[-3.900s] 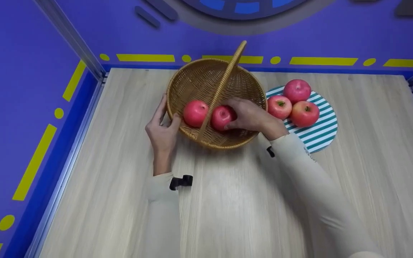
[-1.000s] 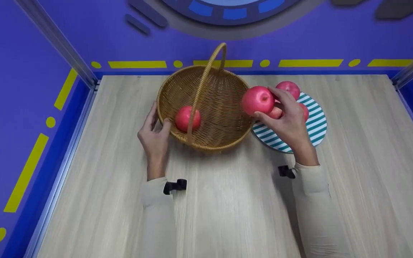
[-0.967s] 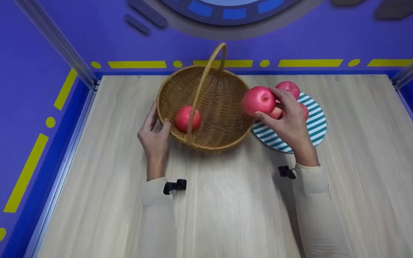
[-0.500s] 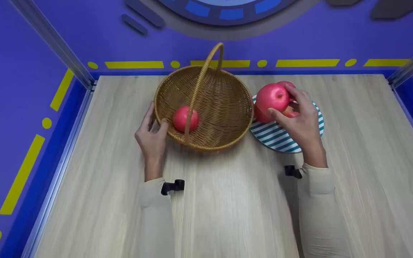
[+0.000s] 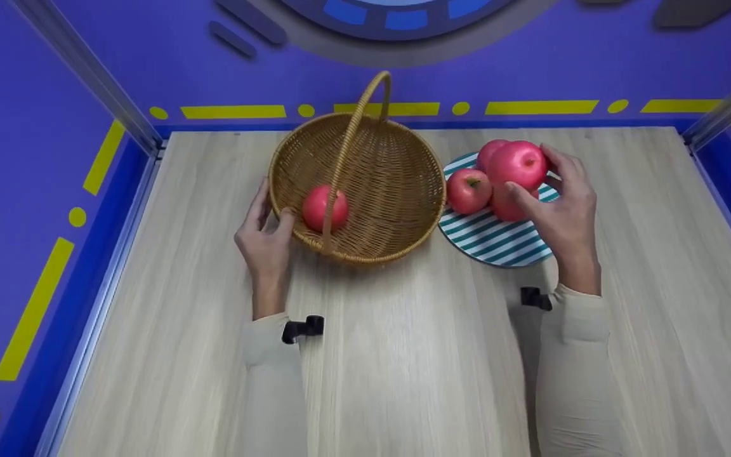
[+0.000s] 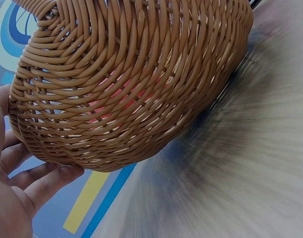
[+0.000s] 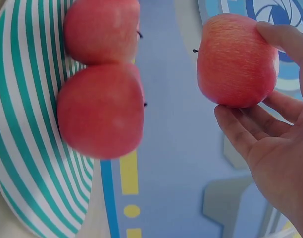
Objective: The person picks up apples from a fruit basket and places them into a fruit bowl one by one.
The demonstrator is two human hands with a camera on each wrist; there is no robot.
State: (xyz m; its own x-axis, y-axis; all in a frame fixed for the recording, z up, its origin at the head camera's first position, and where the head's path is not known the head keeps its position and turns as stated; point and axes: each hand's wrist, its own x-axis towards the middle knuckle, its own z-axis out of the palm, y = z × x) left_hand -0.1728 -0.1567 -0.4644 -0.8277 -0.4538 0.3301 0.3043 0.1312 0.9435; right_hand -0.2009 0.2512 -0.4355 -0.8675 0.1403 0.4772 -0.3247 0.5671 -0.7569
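"What's the left hand [image 5: 264, 244] doing, left of centre?"

"Its thumb lies over the basket's [image 5: 397, 203] rim with the fingers against the outer weave, so it grips the wall, probably to stop it shifting on the desk [image 5: 403, 355]."

"And the right hand [image 5: 567, 209]?"

"Right of centre, thumb and fingers spread about as wide as the raised apple [image 5: 516, 165] they grip. It's taken from the side, above the striped plate [image 5: 492, 238], I'd guess to keep clear of its neighbours."

"Meaning?"

"Three apples [image 5: 467, 192] bunched on the plate, perhaps so they won't roll. A lone apple [image 5: 315, 206] sits in the basket's lower left, likely settled by the curved wall."
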